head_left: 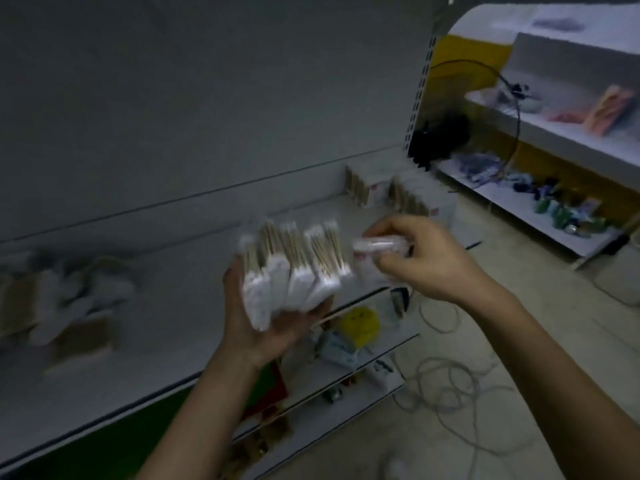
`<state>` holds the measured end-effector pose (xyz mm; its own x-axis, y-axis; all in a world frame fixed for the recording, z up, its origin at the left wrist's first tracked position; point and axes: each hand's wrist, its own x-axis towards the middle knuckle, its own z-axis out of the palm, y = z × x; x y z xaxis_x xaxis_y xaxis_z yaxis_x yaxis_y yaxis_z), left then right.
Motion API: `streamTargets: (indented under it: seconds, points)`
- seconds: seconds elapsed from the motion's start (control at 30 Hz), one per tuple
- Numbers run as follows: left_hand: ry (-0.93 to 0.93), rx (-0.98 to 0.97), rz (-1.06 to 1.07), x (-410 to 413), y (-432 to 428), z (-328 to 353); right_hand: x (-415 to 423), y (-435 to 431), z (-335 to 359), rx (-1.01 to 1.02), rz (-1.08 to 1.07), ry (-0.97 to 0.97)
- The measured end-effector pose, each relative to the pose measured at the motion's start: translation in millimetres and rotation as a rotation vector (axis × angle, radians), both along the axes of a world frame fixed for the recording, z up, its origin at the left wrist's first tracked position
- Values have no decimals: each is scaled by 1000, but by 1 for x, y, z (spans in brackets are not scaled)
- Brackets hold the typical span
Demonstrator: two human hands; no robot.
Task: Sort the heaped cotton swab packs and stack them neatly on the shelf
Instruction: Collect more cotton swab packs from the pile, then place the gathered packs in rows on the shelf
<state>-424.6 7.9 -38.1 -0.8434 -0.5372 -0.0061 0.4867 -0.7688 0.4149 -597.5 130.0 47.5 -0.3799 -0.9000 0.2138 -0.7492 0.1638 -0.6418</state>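
The long white shelf [166, 258] crosses the frame from the left edge to the centre, and the task's goods lie on it in two conditions. At the left edge is the loose heap of packs [65, 296], lying flat and crosswise over one another, evidently unsorted. At the back of the shelf, right of centre, two short rows of standing packs [408, 199] are set on edge, one against the next, which looks like the neat arrangement being aimed for.

In the centre, above the shelf's front edge, the left hand [273, 327] is turned palm up. Its fingers are curled under a fanned bundle of packs [294, 268], all with the cotton tips pointing the same way. Held like that, the bundle can take another pack on its right side and then go down as one block. The right hand [429, 261], just right of the bundle, pinches a single pack [377, 244] between thumb and fingertips, with its near end almost at the bundle. My guess is that this pack is being added to the bundle. Motion blur hides whether the two touch.

As for what holds what, the second shelving unit [554, 133] at the upper right carries mixed small goods and a dark cable. The lower shelves [346, 379] beneath the hands hold a yellow item [360, 322] and other oddments. Each clear pack holds wooden-stemmed swabs with white tips.
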Motion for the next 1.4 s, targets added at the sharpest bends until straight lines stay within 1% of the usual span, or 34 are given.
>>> streamTargets:
  seconds: [0.03, 0.07, 0.1, 0.13, 0.2, 0.3, 0.37, 0.47, 0.53, 0.6, 0.7, 0.73, 0.8, 0.87, 0.9, 0.93, 1.03, 1.07, 1.13, 1.17, 1.23, 1.27, 1.3, 1.37, 1.4]
  points:
    - [-36, 25, 17, -16, 3, 1, -27, 0, 1, -15, -3, -17]
    - [-103, 118, 77, -26, 5, -1, -54, -2, 1, -29, -8, -34]
    - [-131, 181, 159, -37, 11, 0, -79, -5, 1, -42, -9, -41]
    - [-188, 182, 241, -47, 12, -6, -102, -9, -1, -49, 1, -41]
    - [-232, 141, 264, -66, 19, -20, -141, -24, -3, -49, 70, -40]
    - [-186, 218, 303, -73, 22, -39, -183, -62, -6, -70, 150, -70]
    - [-247, 224, 432, -72, 25, -46, -200, -90, -8, -78, 200, -66]
    - [-321, 221, 499, -75, 26, -51, -216, -124, -18, 30, 242, 27]
    - [-360, 241, 510, -78, 23, -57, -226, -140, -29, 85, 244, 105]
    - [-331, 231, 520, -80, 24, -58, -233, -150, -39, 127, 228, 218]
    - [-266, 176, 483, -76, 25, -58, -241, -155, -54, 174, 190, 559]
    - [-269, 173, 469, -74, 24, -61, -242, -155, -59, 175, 195, 624]
    - [-229, 201, 399, -72, 21, -64, -243, -155, -65, 151, 217, 647]
    - [-308, 210, 445, -68, 29, -75, -243, -157, -65, 92, 214, 621]
    - [-316, 189, 412, -64, 29, -78, -243, -158, -65, 64, 213, 630]
    - [-305, 207, 378, -62, 29, -81, -244, -158, -65, 51, 214, 660]
    - [-254, 277, 289, -57, 23, -80, -243, -162, -70, 103, 214, 766]
    - [-269, 308, 277, -55, 18, -80, -240, -163, -70, 137, 214, 786]
    - [-300, 300, 296, -56, 17, -84, -237, -167, -66, 197, 227, 819]
    - [-302, 286, 322, -58, 17, -84, -238, -168, -62, 228, 240, 831]
    - [-235, 208, 385, -71, 16, -78, -244, -166, -54, 244, 264, 816]
    - [-163, 199, 376, -81, 12, -75, -250, -163, -50, 215, 262, 778]
    - [-116, 232, 342, -93, 16, -69, -257, -160, -46, 172, 253, 717]
    - [-156, 224, 445, -124, 21, -49, -273, -149, -38, 93, 222, 585]
    - [-164, 215, 448, -137, 23, -43, -282, -141, -35, 68, 211, 530]
